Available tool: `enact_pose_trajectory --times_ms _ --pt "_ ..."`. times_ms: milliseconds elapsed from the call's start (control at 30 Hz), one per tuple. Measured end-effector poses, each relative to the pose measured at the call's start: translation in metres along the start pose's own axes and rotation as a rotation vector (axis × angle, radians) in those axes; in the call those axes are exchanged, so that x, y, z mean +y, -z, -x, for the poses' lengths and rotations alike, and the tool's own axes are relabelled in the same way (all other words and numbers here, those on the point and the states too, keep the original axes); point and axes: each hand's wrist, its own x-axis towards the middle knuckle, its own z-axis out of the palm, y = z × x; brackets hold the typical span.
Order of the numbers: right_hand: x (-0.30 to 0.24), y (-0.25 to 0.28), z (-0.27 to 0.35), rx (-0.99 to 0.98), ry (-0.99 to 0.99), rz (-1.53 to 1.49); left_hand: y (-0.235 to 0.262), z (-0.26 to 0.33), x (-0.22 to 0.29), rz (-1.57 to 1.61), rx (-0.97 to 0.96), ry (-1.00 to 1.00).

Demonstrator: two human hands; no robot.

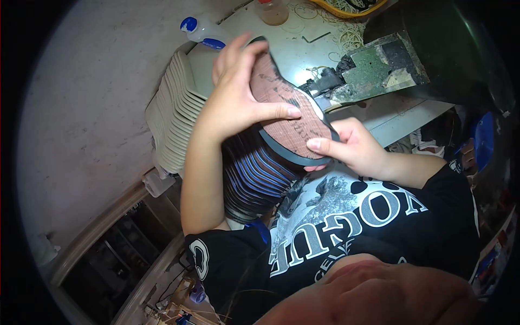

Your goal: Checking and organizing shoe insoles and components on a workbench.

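A shoe sole (281,100), reddish-brown on its upper face with dark markings and a black edge, is held up in front of the machine. My left hand (235,92) wraps around its far left side, with the thumb lying across the face. At the near right end, my right hand (352,146) pinches it, thumb on top and fingers underneath. Below the sole, and partly hidden by it, a stack of dark soles with blue edges (252,170) stands close to my body.
A stack of cream soles (176,108) leans by the wall on the left. A green-topped machine (384,65) stands on the pale table (303,51). Toward the back are a white bottle with a blue cap (200,30), a jar (272,12), a hex key (316,37) and a yellow basket (349,12).
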Motion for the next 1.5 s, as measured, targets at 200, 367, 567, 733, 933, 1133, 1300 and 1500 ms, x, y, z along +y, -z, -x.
enact_pose_trajectory --times_ms 200,367,567,733,933,1133,1300,1500 --pt "0.006 0.007 0.001 -0.103 0.164 0.326 -0.049 0.063 0.032 1.333 0.573 0.516" --pt "0.005 -0.001 -0.003 0.27 0.498 0.375 -0.055 0.076 0.063 1.4 0.847 0.464" --pt "0.006 0.017 -0.003 0.156 1.135 1.041 -0.051 0.095 0.082 1.247 0.664 0.423" --pt "-0.002 0.017 -0.011 0.252 0.73 0.617 -0.07 0.088 0.075 1.437 0.717 0.441" --pt "-0.003 0.023 -0.012 0.092 0.882 0.972 -0.084 0.094 0.072 1.468 0.701 0.518" --pt "-0.009 0.025 -0.012 0.242 0.712 0.815 -0.087 0.089 0.073 1.362 0.657 0.403" --pt "0.025 0.007 0.004 0.14 0.423 0.752 -0.074 0.082 0.065 1.418 0.607 0.368" --pt "0.027 0.017 0.005 -0.159 0.068 0.083 -0.067 0.042 0.021 1.195 0.551 0.37"
